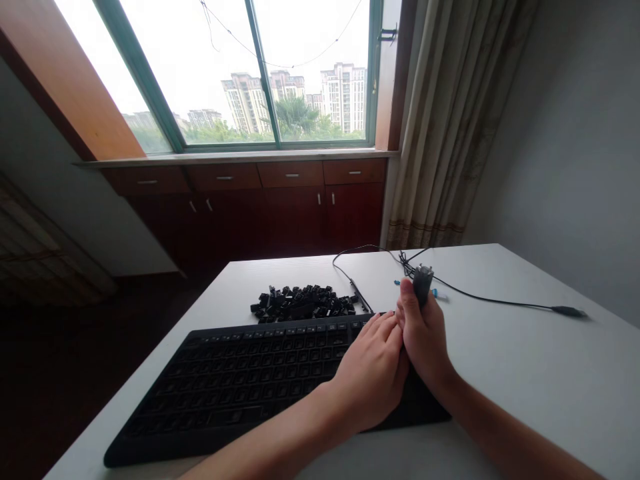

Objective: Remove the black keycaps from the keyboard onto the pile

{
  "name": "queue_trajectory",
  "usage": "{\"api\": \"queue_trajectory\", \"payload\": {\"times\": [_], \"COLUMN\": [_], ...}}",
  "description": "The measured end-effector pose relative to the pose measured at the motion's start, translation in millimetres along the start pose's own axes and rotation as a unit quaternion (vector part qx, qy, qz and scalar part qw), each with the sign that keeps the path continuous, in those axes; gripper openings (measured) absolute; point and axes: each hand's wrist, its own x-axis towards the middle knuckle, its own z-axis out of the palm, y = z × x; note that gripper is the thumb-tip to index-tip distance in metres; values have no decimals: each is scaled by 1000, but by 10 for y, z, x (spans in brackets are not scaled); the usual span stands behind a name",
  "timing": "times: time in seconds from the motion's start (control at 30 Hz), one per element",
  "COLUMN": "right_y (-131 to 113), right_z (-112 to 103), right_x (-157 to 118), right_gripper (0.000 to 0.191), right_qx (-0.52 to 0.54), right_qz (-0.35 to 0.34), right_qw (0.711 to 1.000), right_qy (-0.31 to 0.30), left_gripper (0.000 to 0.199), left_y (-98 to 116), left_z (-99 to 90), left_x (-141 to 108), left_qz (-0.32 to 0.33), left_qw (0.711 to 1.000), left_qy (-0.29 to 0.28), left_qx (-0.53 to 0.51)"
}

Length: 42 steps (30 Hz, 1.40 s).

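A black keyboard [270, 373] lies on the white table, its main key area showing bare sockets and a row of keys along the top edge. Over its right part, my right hand [425, 333] is closed around a dark grey handle-like tool [423, 285] held upright, with a lighter, pronged end pointing up. The tool's lower part is hidden by my fingers. My left hand [373, 367] rests against the right one, fingers together and curled down; what they grip, if anything, is hidden. Behind the keyboard sits a heap of loose black keycaps [300, 303].
A black cable [480, 300] runs from a bundled coil to a plug [567, 311] at the right. A small blue-and-white item [440, 295] lies behind my right hand. The white table [540, 373] ends before a wooden cabinet [295, 213] under the window.
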Motion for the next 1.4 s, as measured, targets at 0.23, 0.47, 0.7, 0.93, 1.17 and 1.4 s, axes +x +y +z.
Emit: {"api": "queue_trajectory", "payload": {"times": [0.23, 0.47, 0.7, 0.93, 1.17, 1.4], "right_y": [-62, -53, -84, -112, -94, -79], "right_z": [4, -4, -1, 3, -15, -28], "right_x": [-33, -18, -31, -40, -47, -59], "right_gripper": [49, 50, 49, 49, 46, 46], "right_qx": [71, 97, 135, 143, 149, 154], "right_qz": [12, 11, 9, 3, -16, -12], "right_qw": [997, 994, 990, 989, 988, 988], "right_qy": [11, 37, 34, 34, 28, 17], "left_gripper": [43, 42, 43, 39, 37, 35], "left_y": [12, 31, 27, 21, 24, 31], "left_z": [2, -16, -9, 7, 0, -15], "left_x": [-4, -8, -3, -10, -3, -4], "left_qz": [5, -7, -7, 0, -7, -8], "left_qw": [1000, 1000, 999, 1000, 1000, 1000], "left_qy": [-5, -10, -17, -6, -7, -14], "left_qx": [15, 19, 27, 22, 24, 20]}}
